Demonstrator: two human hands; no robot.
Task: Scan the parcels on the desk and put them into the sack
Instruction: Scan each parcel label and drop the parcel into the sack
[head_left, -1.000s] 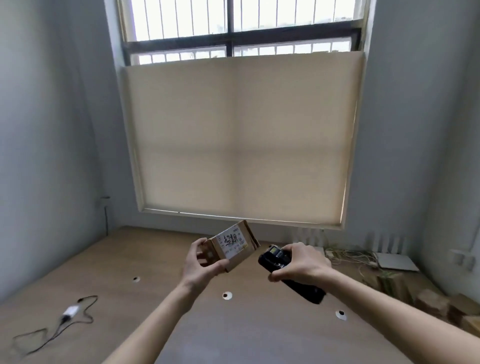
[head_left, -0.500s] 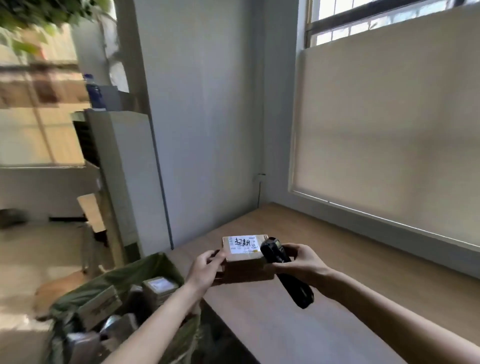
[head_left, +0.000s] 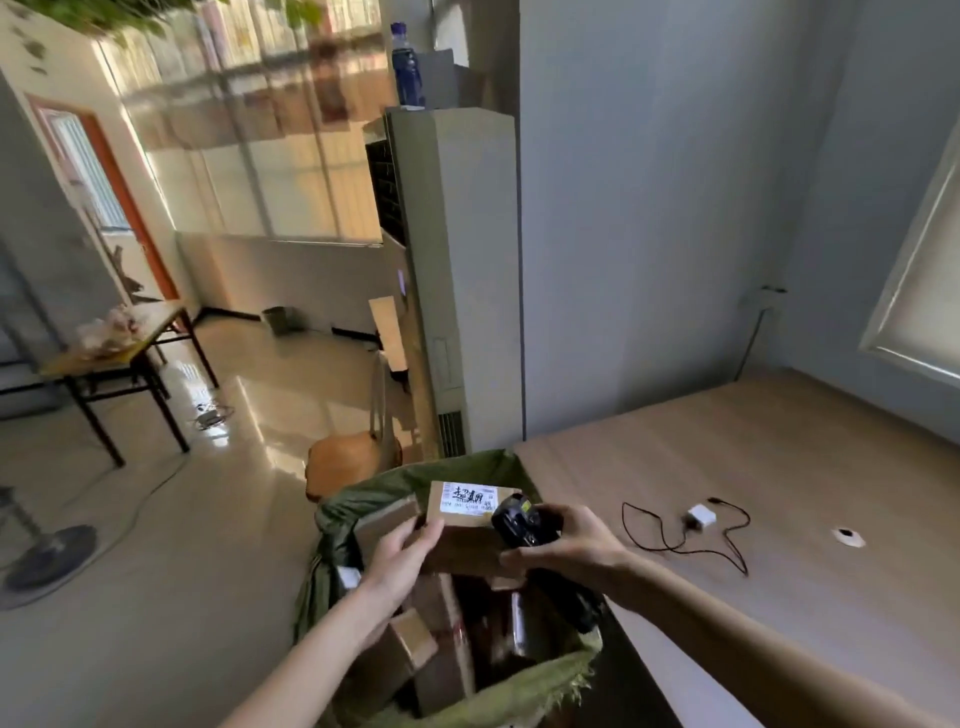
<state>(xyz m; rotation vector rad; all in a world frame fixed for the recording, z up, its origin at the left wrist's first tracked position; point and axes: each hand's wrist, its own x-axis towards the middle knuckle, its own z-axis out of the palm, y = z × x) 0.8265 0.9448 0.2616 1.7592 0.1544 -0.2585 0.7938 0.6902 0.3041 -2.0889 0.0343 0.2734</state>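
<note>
A small cardboard parcel (head_left: 467, 519) with a white label on top hangs over the open mouth of the green sack (head_left: 363, 499). My left hand (head_left: 402, 558) grips the parcel's left side. My right hand (head_left: 566, 545) holds a black handheld scanner (head_left: 519, 522) right against the parcel's right end. The sack stands on the floor beside the wooden desk (head_left: 779, 493) and holds several brown boxes (head_left: 415, 644).
A black cable with a white charger (head_left: 701, 517) lies on the desk to the right of my hands. A tall white air-conditioner unit (head_left: 457, 280) stands behind the sack. A brown bag (head_left: 348, 462) sits on the floor; a fan base (head_left: 49, 556) is at far left.
My view has swung left from the window to the sack. Both hands have carried the parcel and scanner off the desk to over the sack's mouth.
</note>
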